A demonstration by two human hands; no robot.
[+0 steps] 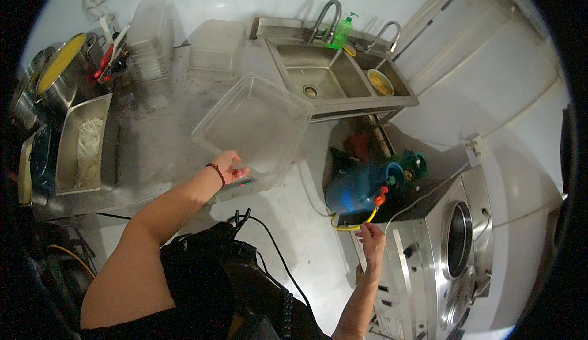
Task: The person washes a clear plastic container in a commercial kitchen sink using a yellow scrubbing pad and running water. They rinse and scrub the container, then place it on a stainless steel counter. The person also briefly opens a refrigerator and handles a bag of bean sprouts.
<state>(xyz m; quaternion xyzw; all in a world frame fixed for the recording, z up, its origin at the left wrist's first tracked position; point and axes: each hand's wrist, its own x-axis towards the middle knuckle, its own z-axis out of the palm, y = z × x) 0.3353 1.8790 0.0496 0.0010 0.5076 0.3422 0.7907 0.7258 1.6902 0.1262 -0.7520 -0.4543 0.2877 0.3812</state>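
My left hand (229, 169), with a beaded bracelet at the wrist, grips the near edge of a large clear plastic tub (257, 124). The tub lies over the right end of a stainless-steel worktable (156, 128). Partly hidden beneath its near side is a device with small red and green lights (245, 184). My right hand (373, 240) hangs in the air, holding nothing, its fingers loosely bent and apart. Closest to it are a yellow gas hose (347, 228) and the stainless-steel cooking unit (413, 252).
A double-basin sink (317, 76) with taps adjoins the table; a bowl (380, 82) sits in its right basin. Blue gas cylinder (353, 190) lies low on the right. Stacked clear containers (149, 41), a steel pan of noodles (89, 151) and large pots (69, 78) occupy the table's left and back.
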